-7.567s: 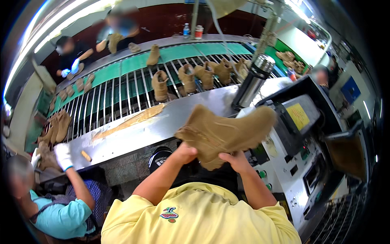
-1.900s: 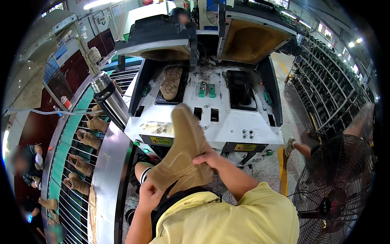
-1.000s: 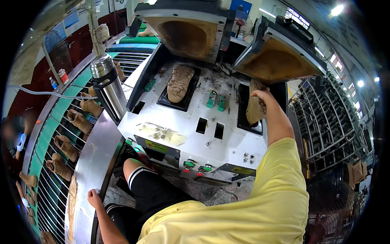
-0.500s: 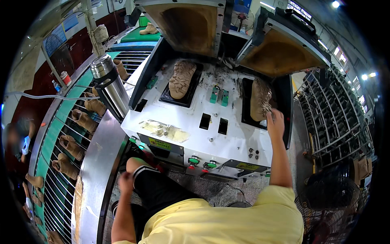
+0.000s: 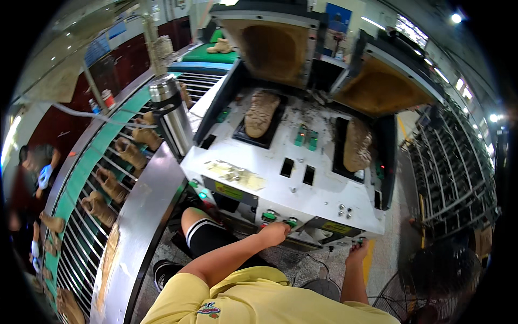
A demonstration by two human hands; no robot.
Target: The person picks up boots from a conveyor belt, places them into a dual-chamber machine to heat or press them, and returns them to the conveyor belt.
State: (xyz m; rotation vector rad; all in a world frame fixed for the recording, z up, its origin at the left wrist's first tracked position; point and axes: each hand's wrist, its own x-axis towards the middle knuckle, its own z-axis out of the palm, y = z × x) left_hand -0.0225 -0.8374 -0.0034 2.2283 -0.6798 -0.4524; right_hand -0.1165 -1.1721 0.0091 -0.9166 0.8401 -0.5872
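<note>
My left hand is closed against the front panel of a white two-station press, beside a green button; its fingertips are hidden. Farther right, my right hand has its fingers curled at a small green button on the same panel. On top of the press, a tan shoe lies on the left black pad and another tan shoe on the right one. Both hinged lids, the left lid and the right lid, stand raised above them.
To the left, several tan boots stand on a curved roller conveyor. A steel flask is beside the press. Another person works beyond the conveyor. At right are a metal rack and a fan.
My right hand has left the right shoe and come down to the front panel. My left hand has moved from beside my leg to the panel's buttons. The view has shifted.
</note>
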